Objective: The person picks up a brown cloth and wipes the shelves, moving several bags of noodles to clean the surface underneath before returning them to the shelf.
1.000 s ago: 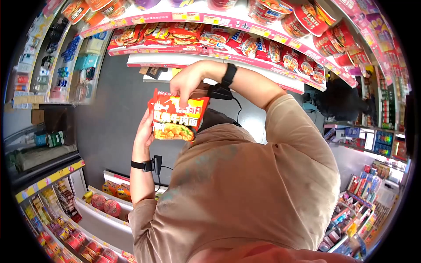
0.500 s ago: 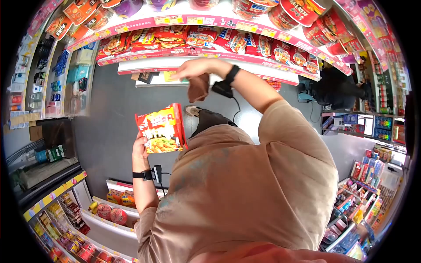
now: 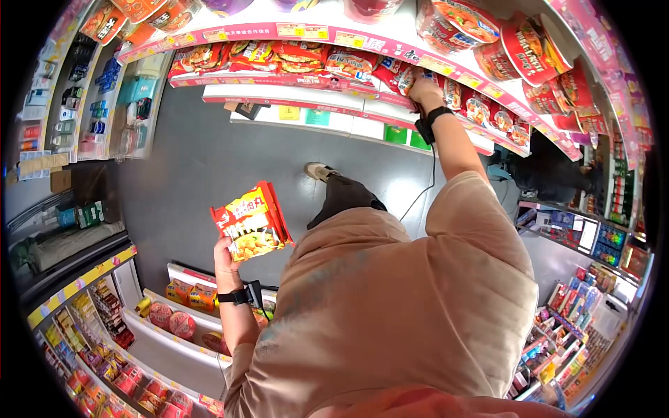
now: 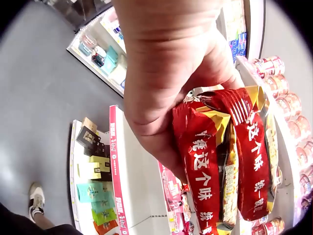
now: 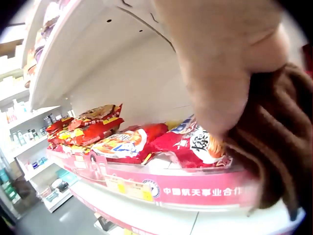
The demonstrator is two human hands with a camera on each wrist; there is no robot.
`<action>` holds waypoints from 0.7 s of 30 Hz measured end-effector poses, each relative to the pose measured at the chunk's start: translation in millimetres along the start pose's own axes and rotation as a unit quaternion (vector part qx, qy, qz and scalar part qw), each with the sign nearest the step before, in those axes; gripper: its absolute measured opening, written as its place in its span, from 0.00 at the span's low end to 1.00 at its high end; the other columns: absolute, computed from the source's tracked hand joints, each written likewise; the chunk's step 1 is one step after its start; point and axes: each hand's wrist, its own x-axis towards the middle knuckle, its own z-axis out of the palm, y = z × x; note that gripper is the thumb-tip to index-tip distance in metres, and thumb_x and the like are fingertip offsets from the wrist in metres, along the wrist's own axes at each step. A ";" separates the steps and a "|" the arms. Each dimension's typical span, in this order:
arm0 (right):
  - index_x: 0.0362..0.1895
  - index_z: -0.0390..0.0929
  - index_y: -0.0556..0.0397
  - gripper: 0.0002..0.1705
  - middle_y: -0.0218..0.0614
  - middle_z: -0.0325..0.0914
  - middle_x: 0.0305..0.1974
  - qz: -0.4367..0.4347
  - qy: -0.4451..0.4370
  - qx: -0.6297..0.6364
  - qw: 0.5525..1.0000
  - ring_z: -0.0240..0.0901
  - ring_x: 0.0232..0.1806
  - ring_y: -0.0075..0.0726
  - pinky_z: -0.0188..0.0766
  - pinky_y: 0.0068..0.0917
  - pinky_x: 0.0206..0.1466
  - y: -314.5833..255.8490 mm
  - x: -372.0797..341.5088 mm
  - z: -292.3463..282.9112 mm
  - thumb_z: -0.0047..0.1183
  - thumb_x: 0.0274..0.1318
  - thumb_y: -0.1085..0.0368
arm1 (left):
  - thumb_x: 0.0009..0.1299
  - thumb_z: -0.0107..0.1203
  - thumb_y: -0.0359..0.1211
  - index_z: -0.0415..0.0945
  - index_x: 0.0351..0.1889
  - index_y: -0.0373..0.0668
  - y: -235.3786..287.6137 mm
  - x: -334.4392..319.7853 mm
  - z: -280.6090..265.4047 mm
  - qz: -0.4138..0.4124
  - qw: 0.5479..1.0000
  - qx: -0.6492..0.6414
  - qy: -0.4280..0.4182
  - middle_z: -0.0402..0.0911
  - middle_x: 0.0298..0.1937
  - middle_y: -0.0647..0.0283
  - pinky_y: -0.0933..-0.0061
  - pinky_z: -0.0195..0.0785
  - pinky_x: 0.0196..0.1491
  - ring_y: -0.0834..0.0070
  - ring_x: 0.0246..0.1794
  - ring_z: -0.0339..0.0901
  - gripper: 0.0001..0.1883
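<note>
My left hand (image 3: 224, 256) grips red instant noodle packets (image 3: 252, 221) over the floor, left of my body. In the left wrist view two packets (image 4: 201, 171) lie face to face, their red edges toward the camera, with the fingers partly hidden behind them. My right hand (image 3: 425, 90) is stretched out to the shelf with bagged noodles. Bunched in it is a brown cloth (image 5: 279, 132), seen in the right wrist view. The fingertips are right at a red noodle packet (image 5: 195, 147) on that shelf.
A pink price rail (image 5: 205, 190) runs along the shelf front. Above stand noodle cups (image 3: 456, 28); below is a white shelf (image 3: 286, 102). Shelving with goods (image 3: 132, 104) rises at the left, and more cups (image 3: 171, 320) stand behind on the left. My shoe (image 3: 320, 171) is on the grey floor.
My right hand has left the held packets, carrying the brown cloth, and moved right to the shelf. My left hand has lowered the packets slightly and tilted them.
</note>
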 end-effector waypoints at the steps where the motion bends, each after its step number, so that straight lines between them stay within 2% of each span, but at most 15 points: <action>1: 0.74 0.43 0.40 0.44 0.56 0.70 0.58 -0.028 -0.012 -0.005 1.000 0.70 0.59 0.55 0.68 0.45 0.60 3.9 12.0 4.3 0.48 0.53 0.57 | 0.55 0.57 0.37 0.66 0.61 0.32 -3.3 -0.6 7.5 0.012 1.000 0.005 0.010 0.78 0.55 0.52 0.58 0.75 0.53 0.57 0.49 0.79 0.34; 4: 0.70 0.51 0.48 0.43 0.58 0.67 0.60 -0.063 -0.002 0.007 0.998 0.67 0.60 0.56 0.66 0.43 0.62 8.9 29.4 10.3 0.50 0.50 0.55 | 0.55 0.56 0.38 0.67 0.60 0.32 -8.4 -2.7 22.8 0.012 1.000 0.000 0.019 0.78 0.54 0.51 0.57 0.74 0.54 0.57 0.50 0.79 0.33; 6: 0.68 0.56 0.50 0.41 0.55 0.68 0.60 -0.080 0.044 0.003 0.996 0.68 0.60 0.54 0.66 0.43 0.62 9.3 32.6 13.1 0.52 0.50 0.52 | 0.55 0.55 0.39 0.67 0.60 0.33 -12.4 -1.3 18.7 -0.001 1.000 -0.021 0.023 0.78 0.54 0.51 0.57 0.74 0.54 0.57 0.49 0.79 0.33; 7: 0.67 0.58 0.50 0.40 0.55 0.68 0.60 -0.077 0.051 0.008 0.996 0.68 0.60 0.54 0.66 0.43 0.62 8.2 34.9 12.8 0.53 0.50 0.51 | 0.55 0.57 0.40 0.67 0.60 0.34 -12.8 -1.4 14.0 -0.024 0.999 -0.035 0.005 0.78 0.54 0.52 0.58 0.74 0.54 0.58 0.50 0.79 0.34; 9: 0.65 0.61 0.51 0.39 0.53 0.68 0.60 -0.074 0.065 0.014 0.995 0.69 0.59 0.53 0.66 0.42 0.62 2.7 29.3 8.9 0.54 0.50 0.48 | 0.56 0.55 0.40 0.68 0.59 0.34 -15.0 -0.3 12.1 -0.027 0.997 -0.066 0.025 0.78 0.54 0.52 0.57 0.74 0.53 0.57 0.49 0.79 0.33; 10: 0.61 0.68 0.53 0.38 0.51 0.70 0.59 -0.089 0.103 -0.012 0.991 0.70 0.58 0.52 0.67 0.42 0.61 -0.6 28.2 9.5 0.55 0.50 0.44 | 0.56 0.54 0.40 0.68 0.59 0.34 -19.4 1.2 12.2 -0.028 0.995 -0.085 0.035 0.79 0.54 0.52 0.57 0.75 0.53 0.57 0.49 0.79 0.32; 11: 0.57 0.72 0.54 0.36 0.52 0.72 0.57 -0.075 0.089 -0.013 0.993 0.71 0.57 0.53 0.68 0.43 0.60 -5.7 26.0 7.1 0.54 0.50 0.42 | 0.56 0.52 0.40 0.69 0.58 0.34 -21.4 -3.6 21.4 0.045 0.999 -0.012 0.003 0.78 0.54 0.51 0.56 0.74 0.53 0.56 0.49 0.79 0.31; 12: 0.54 0.75 0.55 0.35 0.52 0.73 0.55 -0.062 0.074 -0.016 0.995 0.72 0.55 0.53 0.68 0.43 0.59 -12.4 23.3 5.2 0.53 0.51 0.40 | 0.57 0.52 0.39 0.69 0.58 0.33 -16.6 0.2 18.6 -0.034 0.992 -0.120 0.022 0.78 0.54 0.50 0.55 0.74 0.54 0.56 0.50 0.79 0.31; 14: 0.47 0.80 0.57 0.35 0.53 0.77 0.49 -0.102 0.043 -0.006 0.994 0.75 0.52 0.54 0.70 0.43 0.57 -18.0 23.5 3.2 0.50 0.52 0.37 | 0.57 0.52 0.40 0.69 0.58 0.33 -17.2 1.9 3.4 -0.046 0.988 -0.149 -0.006 0.78 0.54 0.50 0.55 0.73 0.54 0.56 0.50 0.79 0.30; 15: 0.45 0.81 0.56 0.35 0.54 0.78 0.47 -0.105 0.032 -0.030 0.994 0.76 0.51 0.55 0.70 0.42 0.56 -17.8 31.6 9.7 0.48 0.53 0.35 | 0.58 0.52 0.40 0.69 0.58 0.32 -18.7 2.2 4.0 -0.032 0.988 -0.148 0.007 0.78 0.54 0.50 0.55 0.73 0.55 0.55 0.50 0.79 0.30; 16: 0.48 0.80 0.54 0.34 0.54 0.77 0.49 -0.107 0.016 -0.040 0.993 0.74 0.53 0.54 0.69 0.41 0.57 -18.3 40.0 17.5 0.50 0.52 0.37 | 0.58 0.52 0.40 0.69 0.57 0.32 -18.3 2.3 6.7 -0.019 0.988 -0.149 0.019 0.79 0.53 0.50 0.55 0.73 0.55 0.55 0.50 0.79 0.30; 18: 0.51 0.78 0.52 0.34 0.52 0.76 0.52 -0.136 0.002 -0.083 0.987 0.73 0.55 0.53 0.68 0.41 0.59 -17.2 42.2 20.6 0.53 0.50 0.39 | 0.58 0.52 0.40 0.69 0.57 0.32 -18.0 1.5 3.4 -0.011 0.986 -0.164 -0.021 0.79 0.53 0.49 0.56 0.72 0.55 0.55 0.50 0.79 0.30; 19: 0.54 0.76 0.50 0.35 0.51 0.75 0.54 -0.118 -0.037 -0.119 0.985 0.71 0.57 0.52 0.66 0.40 0.61 -18.2 49.9 20.7 0.57 0.47 0.41 | 0.58 0.52 0.39 0.69 0.58 0.32 -23.9 1.7 -8.8 0.000 0.988 -0.157 -0.010 0.79 0.53 0.49 0.56 0.72 0.56 0.56 0.50 0.79 0.30; 21: 0.55 0.75 0.51 0.37 0.51 0.75 0.54 -0.135 0.022 -0.103 0.985 0.71 0.58 0.52 0.66 0.39 0.61 -26.1 32.6 2.2 0.58 0.46 0.41 | 0.58 0.52 0.39 0.68 0.59 0.32 -27.0 -4.6 1.9 0.024 0.987 -0.156 0.001 0.78 0.54 0.49 0.56 0.72 0.56 0.56 0.50 0.79 0.31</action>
